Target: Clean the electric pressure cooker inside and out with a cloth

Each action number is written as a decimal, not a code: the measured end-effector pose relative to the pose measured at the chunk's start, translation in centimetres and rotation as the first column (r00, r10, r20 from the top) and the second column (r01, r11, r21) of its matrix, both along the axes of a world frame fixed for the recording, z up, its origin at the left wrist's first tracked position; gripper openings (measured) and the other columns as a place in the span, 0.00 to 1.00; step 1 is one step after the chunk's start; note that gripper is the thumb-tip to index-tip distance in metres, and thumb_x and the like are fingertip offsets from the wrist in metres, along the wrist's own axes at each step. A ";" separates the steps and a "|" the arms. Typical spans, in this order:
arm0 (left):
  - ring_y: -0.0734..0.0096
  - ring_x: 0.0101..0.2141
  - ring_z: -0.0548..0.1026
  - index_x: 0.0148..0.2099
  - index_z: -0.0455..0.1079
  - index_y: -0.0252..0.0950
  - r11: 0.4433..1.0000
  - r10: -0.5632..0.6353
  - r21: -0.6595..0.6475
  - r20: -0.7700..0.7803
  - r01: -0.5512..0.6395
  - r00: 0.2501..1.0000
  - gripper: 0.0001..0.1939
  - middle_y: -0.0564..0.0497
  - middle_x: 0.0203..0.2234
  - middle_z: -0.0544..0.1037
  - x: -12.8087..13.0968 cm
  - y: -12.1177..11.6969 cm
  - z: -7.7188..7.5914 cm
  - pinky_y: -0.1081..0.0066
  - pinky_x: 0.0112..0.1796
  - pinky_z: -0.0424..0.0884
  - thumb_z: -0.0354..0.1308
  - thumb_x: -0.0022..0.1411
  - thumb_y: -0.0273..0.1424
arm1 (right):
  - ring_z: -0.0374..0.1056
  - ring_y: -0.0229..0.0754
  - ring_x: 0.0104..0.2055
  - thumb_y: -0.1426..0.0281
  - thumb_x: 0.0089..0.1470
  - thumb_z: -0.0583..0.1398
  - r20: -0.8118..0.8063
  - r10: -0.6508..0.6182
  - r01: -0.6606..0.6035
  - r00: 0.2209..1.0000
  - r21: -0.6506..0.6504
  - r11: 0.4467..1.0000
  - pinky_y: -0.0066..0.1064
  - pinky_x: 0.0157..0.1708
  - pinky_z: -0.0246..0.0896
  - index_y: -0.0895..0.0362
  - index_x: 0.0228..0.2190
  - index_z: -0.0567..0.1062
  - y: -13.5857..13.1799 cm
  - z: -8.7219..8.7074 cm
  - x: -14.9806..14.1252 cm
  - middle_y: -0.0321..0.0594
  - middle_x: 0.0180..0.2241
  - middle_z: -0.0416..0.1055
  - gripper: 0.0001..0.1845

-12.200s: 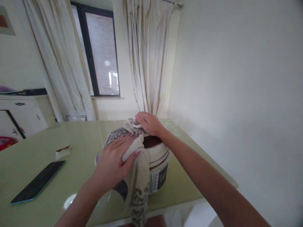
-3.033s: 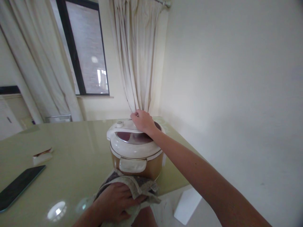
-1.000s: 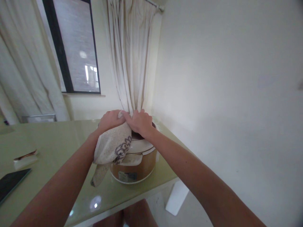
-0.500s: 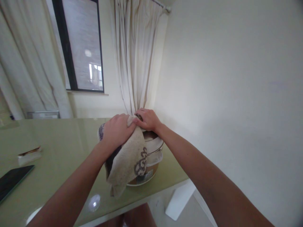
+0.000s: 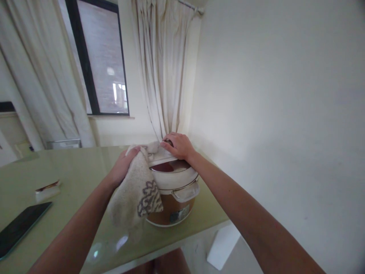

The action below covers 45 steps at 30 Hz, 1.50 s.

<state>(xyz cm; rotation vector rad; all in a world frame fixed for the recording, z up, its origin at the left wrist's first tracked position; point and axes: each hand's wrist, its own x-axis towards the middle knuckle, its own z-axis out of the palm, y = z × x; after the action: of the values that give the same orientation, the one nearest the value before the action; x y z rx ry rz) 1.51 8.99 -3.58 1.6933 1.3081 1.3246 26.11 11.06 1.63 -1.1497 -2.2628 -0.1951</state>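
A brown and white rice cooker (image 5: 173,198) stands near the right corner of the green glass table (image 5: 71,179). My left hand (image 5: 122,165) is closed on a beige patterned cloth (image 5: 137,190) and presses it against the cooker's left side; the cloth hangs down over the pot. My right hand (image 5: 178,146) rests on the back of the white lid, fingers curled over its handle.
A dark phone (image 5: 21,228) lies at the table's left front. A small white packet (image 5: 47,190) lies behind it. Curtains (image 5: 162,68) and a window (image 5: 99,57) are behind the table. A white block (image 5: 224,245) sits on the floor right of the table.
My left hand has slid the cloth from the top of the lid down to the cooker's left side. My right hand stays on the lid's handle. The view has shifted slightly.
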 end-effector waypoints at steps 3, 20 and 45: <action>0.51 0.41 0.77 0.35 0.76 0.39 0.993 0.101 -0.072 0.049 -0.097 0.994 0.30 0.47 0.31 0.82 -0.5 0.4 -1.1 0.63 0.44 0.75 0.54 0.57 0.62 | 0.72 0.44 0.48 0.46 0.69 0.53 0.000 -0.013 0.013 1.000 -0.005 1.000 0.30 0.48 0.57 0.54 0.45 0.81 -0.2 0.1 0.0 0.43 0.45 0.78 0.28; 0.42 0.63 0.68 0.62 0.64 0.38 0.647 0.465 0.719 -0.107 -0.255 0.879 0.27 0.35 0.60 0.70 4.9 -7.6 -16.2 0.42 0.60 0.66 0.62 0.64 0.40 | 0.73 0.45 0.43 0.42 0.69 0.51 0.010 -0.007 0.006 1.000 0.055 0.998 0.32 0.42 0.56 0.56 0.42 0.82 0.1 -0.1 -0.1 0.44 0.41 0.79 0.33; 0.62 0.40 0.80 0.52 0.75 0.40 0.368 0.064 0.666 -0.715 0.649 0.697 0.14 0.49 0.41 0.84 8.5 -9.2 -3.8 0.62 0.44 0.73 0.64 0.65 0.36 | 0.71 0.42 0.45 0.42 0.71 0.44 -0.082 0.027 -0.027 0.996 -0.003 1.000 0.31 0.43 0.55 0.53 0.44 0.80 0.3 -0.8 0.0 0.40 0.44 0.75 0.35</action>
<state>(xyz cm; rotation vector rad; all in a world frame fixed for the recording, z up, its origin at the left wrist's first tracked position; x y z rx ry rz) 10.05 -0.19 -7.40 3.2335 0.3159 1.2895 26.16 11.36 0.88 -1.1081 -2.2060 -0.1305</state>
